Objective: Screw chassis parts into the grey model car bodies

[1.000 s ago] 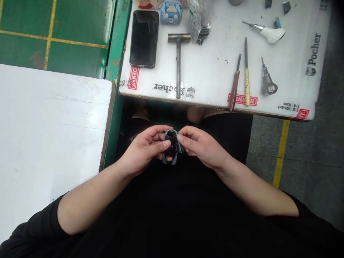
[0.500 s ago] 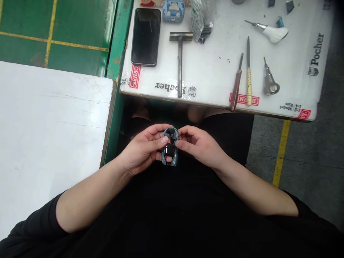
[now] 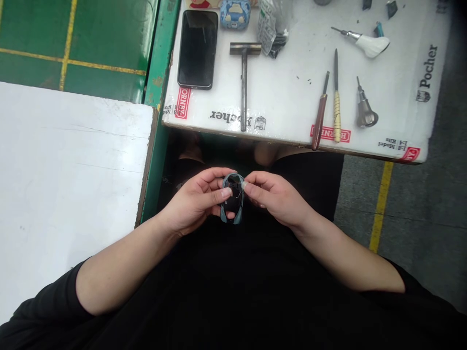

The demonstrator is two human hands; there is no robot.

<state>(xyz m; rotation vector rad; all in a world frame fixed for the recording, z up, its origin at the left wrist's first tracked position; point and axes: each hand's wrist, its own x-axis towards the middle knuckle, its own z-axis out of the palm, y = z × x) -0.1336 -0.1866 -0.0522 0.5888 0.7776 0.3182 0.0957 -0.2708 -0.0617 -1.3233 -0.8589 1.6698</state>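
Observation:
Over my lap I hold a small model car body [image 3: 238, 215], grey-blue at the sides with glossy black in the middle. My left hand [image 3: 193, 201] is closed around its left side, the thumb on the black middle and a fingertip showing underneath. At the upper right edge of the body, my right hand [image 3: 279, 199] pinches with thumb and index finger. Whether a small separate part sits between those right fingertips is too small to make out.
On the white printed table cover [image 3: 292, 107] lie a T-shaped hammer [image 3: 244, 82], a phone [image 3: 197, 48], two slim-handled tools including a file [image 3: 337, 97], a white-handled tool [image 3: 370, 45], a metal-handled tool [image 3: 366, 112] and a plastic bag [image 3: 272, 29]. A white board [image 3: 73, 170] is at left.
My right thumb has shifted right and up, from the middle of the car body to its edge. The car body has tilted slightly in my left hand.

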